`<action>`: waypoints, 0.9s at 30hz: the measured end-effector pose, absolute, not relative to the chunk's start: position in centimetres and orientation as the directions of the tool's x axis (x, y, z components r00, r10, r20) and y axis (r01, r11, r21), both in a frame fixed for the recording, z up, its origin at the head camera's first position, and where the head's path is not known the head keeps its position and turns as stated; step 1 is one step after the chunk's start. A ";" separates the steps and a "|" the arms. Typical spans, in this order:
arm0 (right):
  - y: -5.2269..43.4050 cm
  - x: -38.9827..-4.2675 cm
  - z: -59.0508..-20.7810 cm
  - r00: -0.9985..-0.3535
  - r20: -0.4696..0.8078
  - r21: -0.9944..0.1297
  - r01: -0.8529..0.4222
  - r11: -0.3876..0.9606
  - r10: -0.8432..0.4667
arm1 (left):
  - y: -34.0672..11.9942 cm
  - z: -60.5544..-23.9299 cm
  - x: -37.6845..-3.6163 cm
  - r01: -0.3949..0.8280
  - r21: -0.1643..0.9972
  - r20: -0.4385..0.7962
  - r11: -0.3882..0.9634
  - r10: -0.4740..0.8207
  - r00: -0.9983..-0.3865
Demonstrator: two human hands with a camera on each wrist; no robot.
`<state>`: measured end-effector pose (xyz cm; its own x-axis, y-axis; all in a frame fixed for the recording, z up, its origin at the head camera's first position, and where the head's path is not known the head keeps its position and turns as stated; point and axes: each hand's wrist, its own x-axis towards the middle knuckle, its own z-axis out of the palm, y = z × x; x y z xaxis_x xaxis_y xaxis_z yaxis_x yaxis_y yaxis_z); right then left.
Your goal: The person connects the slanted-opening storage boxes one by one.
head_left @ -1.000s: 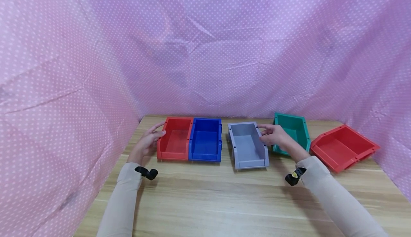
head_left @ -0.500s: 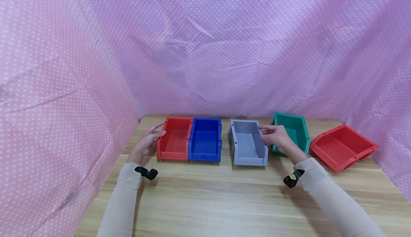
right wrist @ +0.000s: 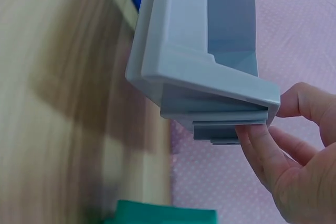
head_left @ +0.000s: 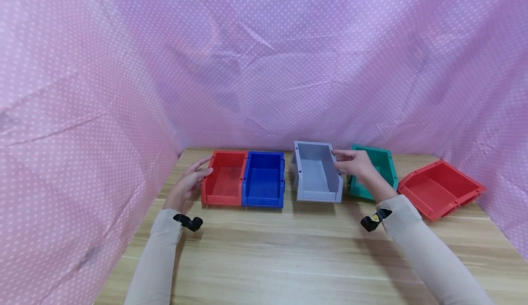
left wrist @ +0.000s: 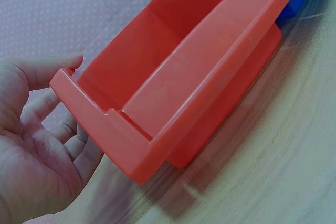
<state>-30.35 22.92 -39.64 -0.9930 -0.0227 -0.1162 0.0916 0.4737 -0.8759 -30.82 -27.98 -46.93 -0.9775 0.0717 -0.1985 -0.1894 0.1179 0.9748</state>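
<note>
grey bin rising off the table since a second ago — right hand pinching its right wall, lifting. long axis running away from the person, just right of the blue bin. left hand resting flat-fingered against the red bin — farther off.

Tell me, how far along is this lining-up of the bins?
Looks done: the left red bin and blue bin sit side by side, touching, the left hand resting on the red one. In hand: the right hand grips the grey bin, apart from the blue. Probably left: the green bin and right red bin, both askew.
</note>
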 end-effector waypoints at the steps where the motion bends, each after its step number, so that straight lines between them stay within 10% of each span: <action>1: 22.8 -30.4 -39.4 -0.993 -0.116 -0.876 0.092 0.473 -0.022 | -28.0 -46.9 -30.8 -0.188 0.976 -0.197 0.113 0.071 -0.978; 27: 20.7 -30.5 -39.2 -0.994 -0.106 -0.904 0.097 0.416 -0.001 | -27.9 -47.0 -29.9 -0.201 0.974 -0.207 0.100 0.057 -0.977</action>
